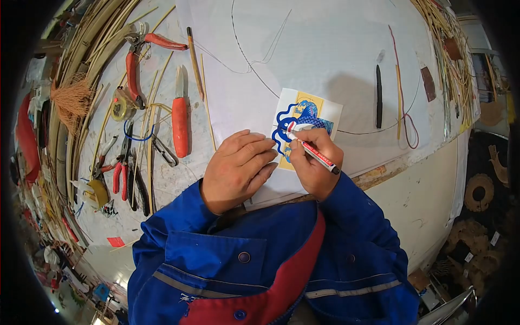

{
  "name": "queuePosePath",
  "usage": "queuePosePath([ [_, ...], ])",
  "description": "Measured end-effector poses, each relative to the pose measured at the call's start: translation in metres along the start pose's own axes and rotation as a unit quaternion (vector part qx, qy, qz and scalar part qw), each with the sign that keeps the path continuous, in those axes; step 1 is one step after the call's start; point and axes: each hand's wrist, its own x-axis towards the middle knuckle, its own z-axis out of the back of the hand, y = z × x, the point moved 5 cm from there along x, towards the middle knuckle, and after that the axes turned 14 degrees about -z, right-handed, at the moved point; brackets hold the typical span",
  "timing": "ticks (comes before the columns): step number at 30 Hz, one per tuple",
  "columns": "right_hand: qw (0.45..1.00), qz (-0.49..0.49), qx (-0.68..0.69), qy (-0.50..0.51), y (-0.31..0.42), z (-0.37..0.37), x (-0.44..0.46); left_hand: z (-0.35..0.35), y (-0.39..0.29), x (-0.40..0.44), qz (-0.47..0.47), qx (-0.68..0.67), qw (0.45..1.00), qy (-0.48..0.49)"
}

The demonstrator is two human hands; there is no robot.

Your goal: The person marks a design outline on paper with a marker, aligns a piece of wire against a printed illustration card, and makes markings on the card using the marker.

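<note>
A small white card [335, 109] with a blue and yellow fish picture lies on the white sheet on the table. My right hand [318, 162] is closed round a white and red marker [319, 156], its tip on the red and white part of the picture. My left hand [240, 169] lies palm down with fingers spread a little, its fingertips at the card's left edge. Nothing shows in it. A thin dark wire [260, 77] curves down to the card's top edge, and more wire runs off to its right.
On the left lie a red-handled knife [180, 124], red-handled cutters [133, 70], a tape measure [120, 107], pliers [122, 173] and bamboo strips [86, 54]. A black pen [378, 97] and a thin stick [400, 103] lie to the right.
</note>
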Motion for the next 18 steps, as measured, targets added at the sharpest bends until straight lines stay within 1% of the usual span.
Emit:
queuePosePath([
  [11, 0.999, 0.025, 0.018, 0.012, 0.0012, -0.0019, -0.0007, 0.0006, 0.0000, 0.0003, 0.004, -0.005, 1.000, 0.007],
  [15, 1.000, 0.009, 0.007, 0.004, 0.0020, -0.0008, -0.0007, 0.0007, -0.0001, 0.0003, 0.003, -0.007, 1.000, 0.005],
  [18, 1.000, 0.016, 0.009, 0.002, 0.0013, -0.0020, -0.0004, 0.0016, -0.0011, 0.0005, -0.005, 0.003, 1.000, 0.007],
])
